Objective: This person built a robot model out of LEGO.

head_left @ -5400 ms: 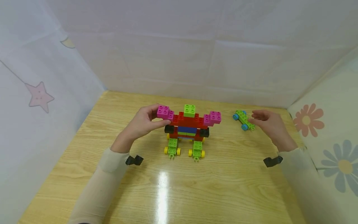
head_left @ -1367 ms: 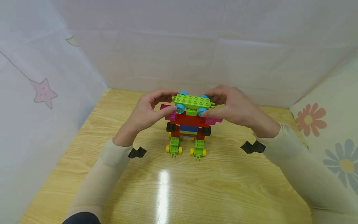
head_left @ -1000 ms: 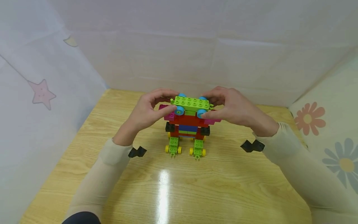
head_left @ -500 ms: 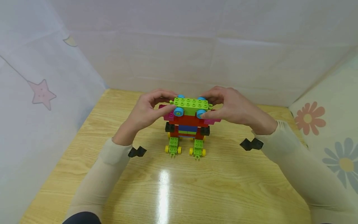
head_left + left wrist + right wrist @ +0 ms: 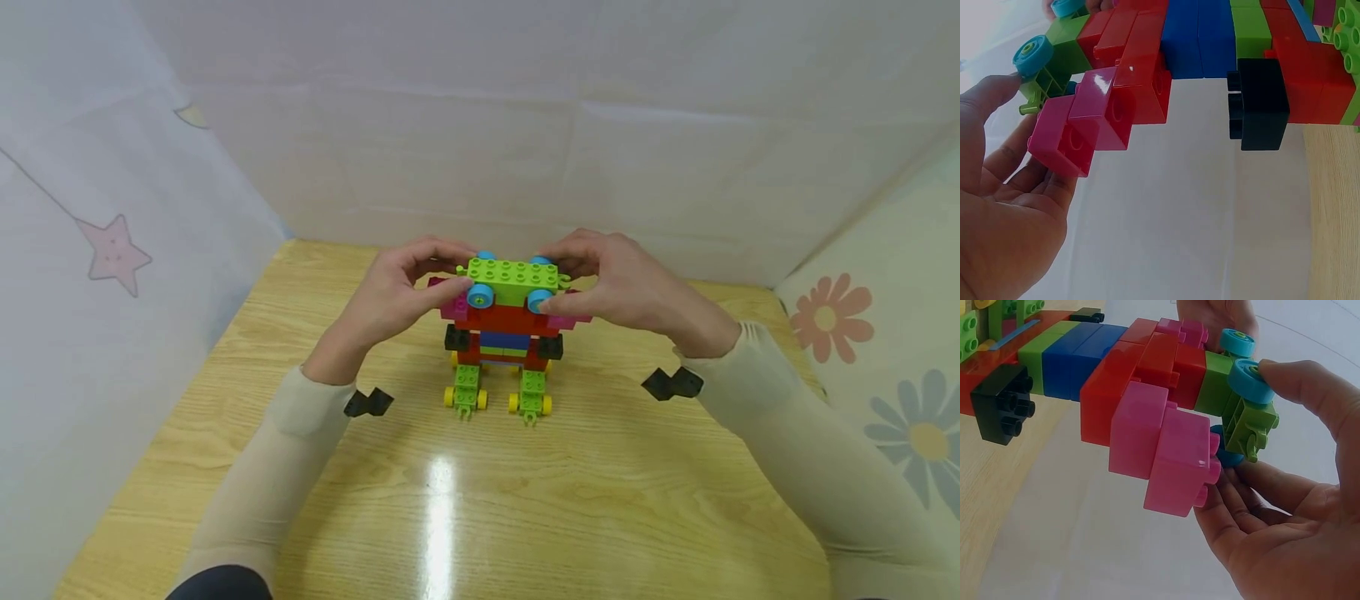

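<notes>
A green toy car base [image 5: 513, 272] with blue wheels lies crosswise on top of a standing figure of toy building bricks [image 5: 504, 342]. My left hand [image 5: 405, 293] pinches its left end, the thumb on a front wheel and the fingers behind. On the opposite end my right hand [image 5: 626, 292] grips the same way, its thumb against the blue wheel [image 5: 1251, 381]. Under the base sits a green brick [image 5: 1213, 384] on red ones. Pink bricks [image 5: 1063, 137] stick out at each side as stepped arms, below my hands. Black bricks [image 5: 1263, 103] jut out lower down.
The figure stands on two green wheeled bases [image 5: 531, 393] with yellow wheels, on a wooden table [image 5: 570, 500]. A pale cloth [image 5: 465, 167] hangs behind the table and along both sides. Small black mounts [image 5: 369, 403] sit at both wrists.
Earlier the green car base lay on the table at right; my right hand has brought it onto the figure. My left hand has shifted from the pink brick to the base, which has since settled lower.
</notes>
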Motion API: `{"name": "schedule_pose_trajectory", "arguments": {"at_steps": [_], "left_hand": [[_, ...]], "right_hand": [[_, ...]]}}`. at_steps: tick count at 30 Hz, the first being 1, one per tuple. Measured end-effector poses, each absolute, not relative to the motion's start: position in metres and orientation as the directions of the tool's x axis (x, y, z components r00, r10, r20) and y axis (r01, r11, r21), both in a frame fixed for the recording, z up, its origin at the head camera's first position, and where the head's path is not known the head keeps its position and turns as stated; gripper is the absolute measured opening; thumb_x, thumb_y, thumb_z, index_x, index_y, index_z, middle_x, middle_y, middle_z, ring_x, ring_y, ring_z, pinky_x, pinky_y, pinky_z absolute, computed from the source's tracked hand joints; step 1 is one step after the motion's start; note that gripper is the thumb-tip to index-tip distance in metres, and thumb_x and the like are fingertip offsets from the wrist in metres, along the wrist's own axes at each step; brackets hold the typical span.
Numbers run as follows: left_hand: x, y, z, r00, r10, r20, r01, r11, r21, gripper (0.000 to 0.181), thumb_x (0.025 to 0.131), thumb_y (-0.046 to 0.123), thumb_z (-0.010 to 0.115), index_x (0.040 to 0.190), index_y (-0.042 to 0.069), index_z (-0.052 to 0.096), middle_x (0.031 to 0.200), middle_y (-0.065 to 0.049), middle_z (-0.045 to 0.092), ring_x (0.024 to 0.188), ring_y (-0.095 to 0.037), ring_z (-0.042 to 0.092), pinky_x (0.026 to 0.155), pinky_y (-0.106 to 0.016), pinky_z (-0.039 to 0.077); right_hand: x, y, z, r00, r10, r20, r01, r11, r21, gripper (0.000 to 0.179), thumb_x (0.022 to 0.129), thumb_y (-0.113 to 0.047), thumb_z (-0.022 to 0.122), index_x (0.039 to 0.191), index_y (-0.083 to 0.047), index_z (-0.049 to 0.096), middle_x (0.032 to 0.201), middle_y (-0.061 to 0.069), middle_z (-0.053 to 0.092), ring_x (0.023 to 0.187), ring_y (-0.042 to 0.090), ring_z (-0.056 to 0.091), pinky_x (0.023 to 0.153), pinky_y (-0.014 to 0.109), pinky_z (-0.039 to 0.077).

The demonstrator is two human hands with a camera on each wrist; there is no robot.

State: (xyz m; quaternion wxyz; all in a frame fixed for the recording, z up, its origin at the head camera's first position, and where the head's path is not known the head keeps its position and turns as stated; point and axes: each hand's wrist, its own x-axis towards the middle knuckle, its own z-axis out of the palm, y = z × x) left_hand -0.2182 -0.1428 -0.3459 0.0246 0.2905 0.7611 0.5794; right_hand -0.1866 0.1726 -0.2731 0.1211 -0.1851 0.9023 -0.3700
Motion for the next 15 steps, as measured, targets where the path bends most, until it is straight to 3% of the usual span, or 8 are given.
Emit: {"name": "schedule_pose_trajectory", "arguments": {"at_steps": [4,15], "left_hand": [[-0.224,-0.141,-0.345,-0.838,0.466,0.285,0.405,0.18,0.896,0.032,0.105,0.021,0.08,0.137,0.017,0.078,0.141,-0.001,0.076,0.124,-0.018,0.073,0.11,-0.04,0.06],[-0.253,-0.132,-0.345,-0.848,0.452,0.276,0.398,0.199,0.896,0.034,0.108,0.024,0.077,0.141,0.018,0.078,0.136,-0.005,0.077,0.119,-0.02,0.072,0.099,-0.03,0.06]], "right_hand": [[-0.192,0.174,-0.274,-0.904,-0.421,-0.079,-0.233,0.638,-0.734,0.058,0.097,-0.026,0.086,0.151,-0.012,0.07,0.14,0.011,0.069,0.134,0.036,0.071,0.12,0.06,0.053],[-0.216,0.181,-0.277,-0.921,-0.38,-0.088,-0.181,0.617,-0.766,0.063,0.098,-0.028,0.085,0.156,-0.015,0.065,0.144,0.009,0.067,0.133,0.03,0.07,0.116,0.052,0.055]]}}
